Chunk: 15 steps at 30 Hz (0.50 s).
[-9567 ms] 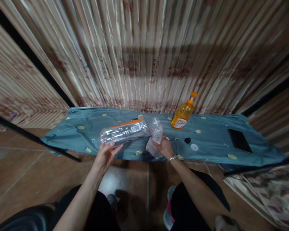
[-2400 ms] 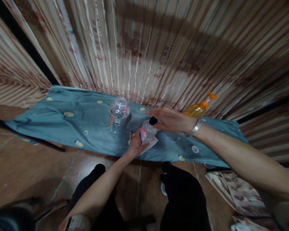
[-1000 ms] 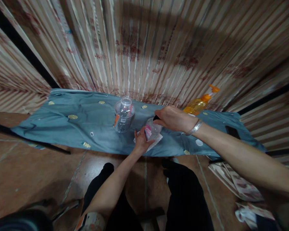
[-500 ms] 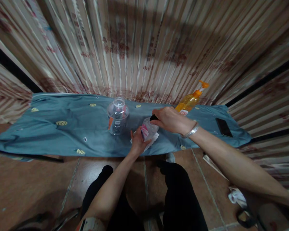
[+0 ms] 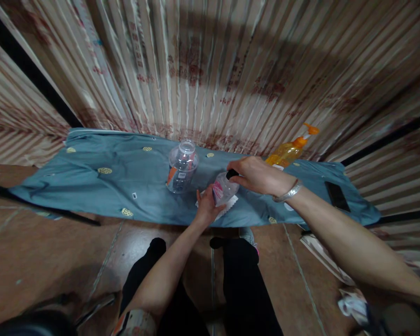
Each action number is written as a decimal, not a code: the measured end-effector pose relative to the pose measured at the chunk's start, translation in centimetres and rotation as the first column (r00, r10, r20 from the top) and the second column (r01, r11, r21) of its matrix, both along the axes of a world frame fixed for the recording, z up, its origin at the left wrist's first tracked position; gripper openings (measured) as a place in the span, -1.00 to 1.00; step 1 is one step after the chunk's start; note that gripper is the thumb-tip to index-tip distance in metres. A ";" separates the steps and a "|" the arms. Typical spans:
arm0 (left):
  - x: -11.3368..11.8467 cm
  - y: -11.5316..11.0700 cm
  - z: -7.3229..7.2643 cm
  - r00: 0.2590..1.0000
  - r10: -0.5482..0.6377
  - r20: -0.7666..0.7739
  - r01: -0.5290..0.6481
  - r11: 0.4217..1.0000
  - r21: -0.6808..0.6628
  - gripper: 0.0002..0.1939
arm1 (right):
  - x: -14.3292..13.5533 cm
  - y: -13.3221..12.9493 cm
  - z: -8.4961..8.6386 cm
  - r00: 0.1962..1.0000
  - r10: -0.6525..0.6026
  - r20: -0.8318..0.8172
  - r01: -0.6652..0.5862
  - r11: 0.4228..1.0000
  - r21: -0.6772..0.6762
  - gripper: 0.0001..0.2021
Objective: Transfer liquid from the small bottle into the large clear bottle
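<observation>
A clear plastic bottle (image 5: 227, 188) with a pink label stands on a white cloth or paper (image 5: 228, 208). My left hand (image 5: 207, 205) is wrapped round its lower left side. At the top, my right hand (image 5: 257, 175) pinches a black cap (image 5: 232, 174); whether the cap still sits on the neck I cannot tell. To the left, a larger clear bottle (image 5: 182, 168) with an orange label stands uncapped. Behind my right hand is a bottle of yellow liquid (image 5: 286, 153) with an orange pump, its lower part hidden.
A blue-green cloth with yellow patches covers the narrow table (image 5: 115, 191). A black phone (image 5: 337, 196) lies at its right end. Patterned curtains (image 5: 203, 70) hang behind, with dark frame bars (image 5: 31, 70) at both sides.
The view has shifted, so the table and its things appear slightly further right. Both hands keep their hold on the bottle and the cap. The legs below have moved a little.
</observation>
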<state>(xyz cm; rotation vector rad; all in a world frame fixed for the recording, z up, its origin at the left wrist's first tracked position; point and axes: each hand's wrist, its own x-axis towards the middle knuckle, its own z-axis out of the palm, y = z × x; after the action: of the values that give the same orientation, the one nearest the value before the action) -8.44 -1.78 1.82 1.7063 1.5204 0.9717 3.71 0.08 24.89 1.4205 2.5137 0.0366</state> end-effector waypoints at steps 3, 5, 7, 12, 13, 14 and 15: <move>-0.1 -0.1 0.0 1.000 0.000 0.009 0.000 1.000 0.006 -0.14 | -0.4 -0.3 -0.2 1.000 -0.025 0.003 0.025 0.999 0.021 -0.77; -0.1 -0.1 0.1 1.000 0.002 0.016 -0.002 1.000 0.006 -0.15 | 0.1 -0.7 -0.6 0.995 -0.026 -0.092 0.030 0.999 0.041 -0.72; -0.2 -0.1 0.3 1.000 0.005 0.021 -0.005 1.000 0.001 -0.14 | 1.4 -1.0 -1.5 0.960 -0.029 -0.280 0.053 0.996 0.077 -0.59; -0.6 0.2 0.4 0.999 0.009 0.033 -0.009 1.000 -0.013 -0.10 | 5.5 -1.7 -8.1 0.730 -0.189 -0.657 0.363 0.922 0.138 -0.52; -0.7 0.2 0.4 0.999 0.013 0.036 -0.012 1.000 -0.013 -0.10 | 5.9 -1.8 -10.1 0.713 -0.271 -0.647 0.425 0.901 0.092 -0.52; -0.9 0.2 0.4 0.999 0.017 0.038 -0.017 1.000 -0.011 -0.10 | 6.1 -1.8 -12.2 0.704 -0.355 -0.615 0.476 0.879 0.036 -0.53; -1.1 0.1 0.4 0.999 0.021 0.040 -0.021 1.000 -0.008 -0.11 | 6.1 -1.8 -14.2 0.702 -0.417 -0.577 0.500 0.866 -0.017 -0.51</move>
<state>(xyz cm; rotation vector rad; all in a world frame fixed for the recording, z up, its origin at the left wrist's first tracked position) -9.53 -1.64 2.18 1.6586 1.5168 1.0040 9.80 -1.77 10.67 2.3902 2.5049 -0.3630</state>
